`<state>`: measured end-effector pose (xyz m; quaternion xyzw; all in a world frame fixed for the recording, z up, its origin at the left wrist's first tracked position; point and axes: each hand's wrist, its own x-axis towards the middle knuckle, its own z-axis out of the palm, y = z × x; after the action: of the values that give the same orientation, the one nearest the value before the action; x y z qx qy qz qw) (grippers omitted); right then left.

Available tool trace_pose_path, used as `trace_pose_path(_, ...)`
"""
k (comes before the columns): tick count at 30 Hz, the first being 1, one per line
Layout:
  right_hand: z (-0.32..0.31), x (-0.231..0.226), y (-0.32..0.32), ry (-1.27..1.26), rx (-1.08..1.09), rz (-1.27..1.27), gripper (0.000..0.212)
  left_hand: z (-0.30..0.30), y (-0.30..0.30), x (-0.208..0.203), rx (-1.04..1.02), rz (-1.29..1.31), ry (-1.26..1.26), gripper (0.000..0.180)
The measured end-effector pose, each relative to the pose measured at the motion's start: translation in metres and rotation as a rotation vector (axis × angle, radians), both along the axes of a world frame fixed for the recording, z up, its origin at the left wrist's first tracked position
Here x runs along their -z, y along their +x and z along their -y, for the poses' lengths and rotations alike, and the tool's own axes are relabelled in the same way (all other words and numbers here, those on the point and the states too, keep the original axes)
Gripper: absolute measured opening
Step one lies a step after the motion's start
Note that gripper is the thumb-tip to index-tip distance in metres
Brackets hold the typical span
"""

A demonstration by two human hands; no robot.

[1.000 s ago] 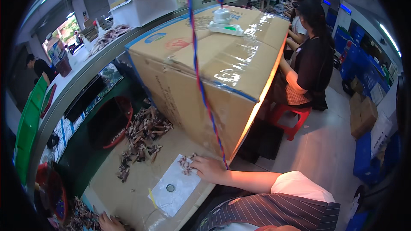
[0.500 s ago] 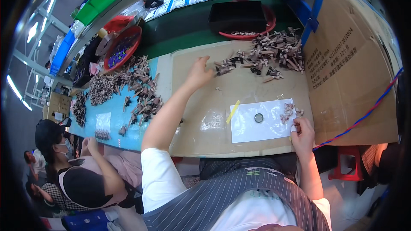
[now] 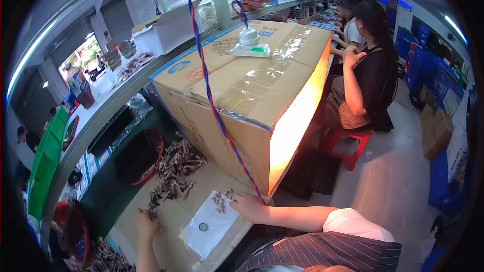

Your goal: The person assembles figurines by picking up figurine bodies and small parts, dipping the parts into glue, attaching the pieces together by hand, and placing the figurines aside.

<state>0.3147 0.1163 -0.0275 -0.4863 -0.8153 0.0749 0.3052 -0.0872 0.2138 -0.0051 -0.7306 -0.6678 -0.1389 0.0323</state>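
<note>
The left hand is at the dark figures heaped toward the surface's far edge; the right hand is beside pale pieces at its near right corner (whether fingers grip anything, I can't tell). Beyond a carton, someone sits.

The left hand is at a heap of brownish parts, the right hand beside pale pieces on white paper.

Large cardboard box — red stool right, green tray far left.
</note>
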Motion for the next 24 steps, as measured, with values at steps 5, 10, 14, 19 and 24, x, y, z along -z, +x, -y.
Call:
trace_pose_path(5, -0.005, 0.0, 0.005, -0.049, -0.054, -0.054, 0.005, 0.009, 0.011, -0.017, -0.066, -0.021, -0.088, 0.028)
trace_pose_path(10, -0.005, 0.002, 0.0, -0.134, -0.044, -0.186, 0.005, 0.051, 0.011, -0.045, -0.09, 0.563, 0.05, 0.033)
trace_pose_path(14, 0.0, 0.008, -0.007, -0.15, -0.066, -0.153, 0.006, 0.126, 0.023, -0.068, -0.06, 1.262, -0.117, 0.034)
trace_pose_path(19, 0.001, -0.022, -0.014, -0.331, -0.215, -0.381, 0.032, 0.202, 0.075, -0.038, -0.164, 1.622, -0.184, 0.04)
trace_pose_path(24, -0.004, -0.047, -0.025, -0.344, -0.208, -0.405, 0.02, 0.199, 0.128, -0.032, -0.03, 1.733, -0.368, 0.033)
